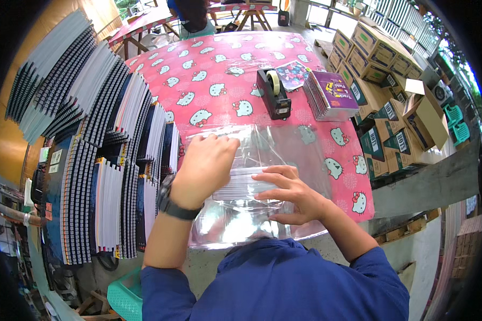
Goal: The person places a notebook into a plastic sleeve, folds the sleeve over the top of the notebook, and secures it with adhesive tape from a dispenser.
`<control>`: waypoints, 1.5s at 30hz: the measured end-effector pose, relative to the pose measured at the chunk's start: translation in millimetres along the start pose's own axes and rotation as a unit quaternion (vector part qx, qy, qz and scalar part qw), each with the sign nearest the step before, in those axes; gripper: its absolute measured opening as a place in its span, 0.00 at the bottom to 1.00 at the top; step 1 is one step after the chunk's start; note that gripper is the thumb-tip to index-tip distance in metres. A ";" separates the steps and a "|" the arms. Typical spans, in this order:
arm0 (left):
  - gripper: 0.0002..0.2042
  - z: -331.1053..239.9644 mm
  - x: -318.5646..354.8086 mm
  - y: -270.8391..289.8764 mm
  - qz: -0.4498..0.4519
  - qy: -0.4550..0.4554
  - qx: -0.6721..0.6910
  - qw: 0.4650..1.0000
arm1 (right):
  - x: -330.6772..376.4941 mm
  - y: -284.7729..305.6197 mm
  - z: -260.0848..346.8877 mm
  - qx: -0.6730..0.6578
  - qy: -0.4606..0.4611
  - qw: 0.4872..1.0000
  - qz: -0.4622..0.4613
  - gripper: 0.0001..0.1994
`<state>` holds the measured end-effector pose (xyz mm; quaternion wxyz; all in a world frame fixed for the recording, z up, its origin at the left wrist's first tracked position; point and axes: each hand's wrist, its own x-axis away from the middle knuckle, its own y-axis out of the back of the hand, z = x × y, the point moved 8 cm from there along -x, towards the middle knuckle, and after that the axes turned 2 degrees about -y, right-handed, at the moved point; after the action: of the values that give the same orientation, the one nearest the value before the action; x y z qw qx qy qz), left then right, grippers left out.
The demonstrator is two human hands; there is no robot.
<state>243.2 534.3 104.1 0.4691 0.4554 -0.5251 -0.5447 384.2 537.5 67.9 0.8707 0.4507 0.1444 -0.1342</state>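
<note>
A stack of thin books (240, 184), its pale page edges showing, lies in front of me within a sheet of clear plastic film (284, 140). My left hand (208, 168), with a dark watch on the wrist, is closed at the left end of the stack; its fingertips are hidden, so what it grips does not show. My right hand (292, 193) has its fingers spread, the tips resting on the film-covered stack near its right end. Loose, shiny film (230, 224) spreads towards my body.
A black tape dispenser (273, 95) and a pile of purple books (331, 96) stand beyond the film on the pink patterned tablecloth (219, 59). Tall stacks of spiral-bound books (99, 198) crowd the left. Cardboard boxes (383, 128) are piled right. Another person (193, 16) is far off.
</note>
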 end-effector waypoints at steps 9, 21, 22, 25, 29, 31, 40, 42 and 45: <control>0.19 85.1 29.5 25.9 -0.515 0.221 0.312 0.768 | 2.1 -3.6 -7.9 0.019 -0.020 0.999 0.019 0.28; 0.36 -8.6 88.4 -60.9 -0.198 -0.026 0.290 0.936 | -3.2 -15.6 -8.5 0.103 -0.077 0.974 0.189 0.36; 0.37 -10.6 86.1 -64.0 -0.170 -0.045 0.310 0.934 | -3.1 -16.7 -9.2 0.096 -0.083 0.972 0.200 0.35; 0.39 -12.8 81.2 -66.5 -0.122 -0.071 0.341 0.929 | -8.4 -18.9 -4.1 0.092 -0.077 0.970 0.211 0.36; 0.40 -28.2 60.9 -55.9 -0.069 -0.103 0.303 0.945 | -12.0 -16.0 -9.1 0.094 -0.071 0.971 0.209 0.37; 0.39 -29.7 58.3 -55.1 -0.060 -0.099 0.280 0.953 | -20.2 -10.7 -8.1 0.065 -0.056 0.972 0.219 0.29; 0.36 -34.0 53.3 -50.0 -0.038 -0.101 0.274 0.956 | -6.0 93.8 -336.5 -0.007 -0.380 0.843 -0.381 0.15; 0.36 -35.2 51.0 -49.1 -0.032 -0.105 0.277 0.955 | 11.1 74.0 -408.0 0.038 -0.504 0.811 -0.294 0.18; 0.36 -32.1 55.0 -52.3 -0.023 -0.089 0.281 0.955 | 3.9 54.2 -422.7 -0.011 -0.553 0.773 -0.311 0.15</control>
<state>265.3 475.6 50.5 0.2608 0.5302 -0.6863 -0.4242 352.4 915.5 -126.5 0.7162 0.2194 -0.2277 -0.6221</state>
